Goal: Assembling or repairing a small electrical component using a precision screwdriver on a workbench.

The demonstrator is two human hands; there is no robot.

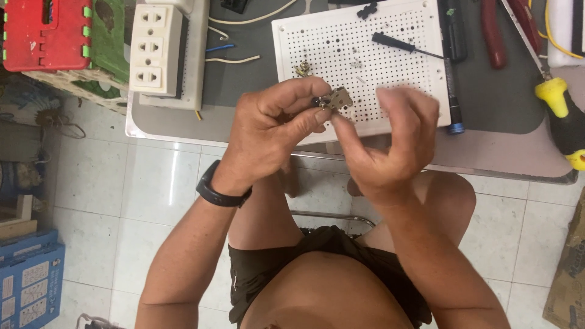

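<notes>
A: What did each hand have at that moment?

B: The left hand [271,131], with a black band at its wrist, was closed in a pinch on a small flat grey metal part with a dark screw or stud at one edge [336,99]. Thumb and forefinger clamped it just above the near edge of the white perforated plastic board [317,36].

A: And the other?

B: The right hand [390,143] was half open, fingers loosely curled. Its fingertips [341,122] touched the underside of the metal part, but the hand was blurred, so I couldn't tell whether it truly gripped anything.

A: How far along did the work look?

B: Somewhere in the middle, I judged. The part was up in the hands rather than seated on anything. A small brass-coloured fitting [303,68] lay loose on the board, well apart from the hands, and it looked unfitted. A thin black-handled screwdriver [399,45] lay on the board too, untouched.

A: Anything else about?

B: A cream three-socket power strip [157,49] sat to the left on the grey tabletop [256,73], red-handled pliers [492,33] and a yellow-and-black-handled screwdriver [563,113] to the right. None of them was in reach of a finger.
</notes>
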